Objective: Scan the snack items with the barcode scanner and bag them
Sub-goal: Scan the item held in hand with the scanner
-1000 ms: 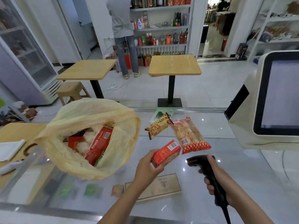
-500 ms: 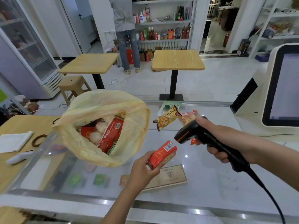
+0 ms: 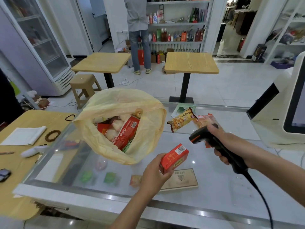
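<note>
Shop counter scene, glass counter (image 3: 214, 187) running across the front with little wooden tables out on the floor behind it. Left hand (image 3: 154, 172) reaches in from the bottom with the forearm angled up and to the right, fingers and thumb wrapped round the near end of a red snack box (image 3: 174, 158). The box is up off the glass, tilted, with its barcode end facing up toward the scanner. Right hand (image 3: 226, 144) comes in from the right edge and has a full grip on the handle of the black barcode scanner (image 3: 199, 135). Its head points down and left at the box, close but not touching, and its cable (image 3: 264, 200) trails off toward the bottom right. Yellow plastic bag (image 3: 148, 129) sits open just left of the box, already holding red packs and white wrapped snacks. A yellow snack packet (image 3: 181, 120) and a clear packet (image 3: 203, 120) lie on the glass behind the scanner, the clear one partly hidden by the right hand. Compared with a second ago, the scanner was down low by the near right with its head tipped up. Now it's raised and aimed at the box, while the left hand's grip looks the same.
</note>
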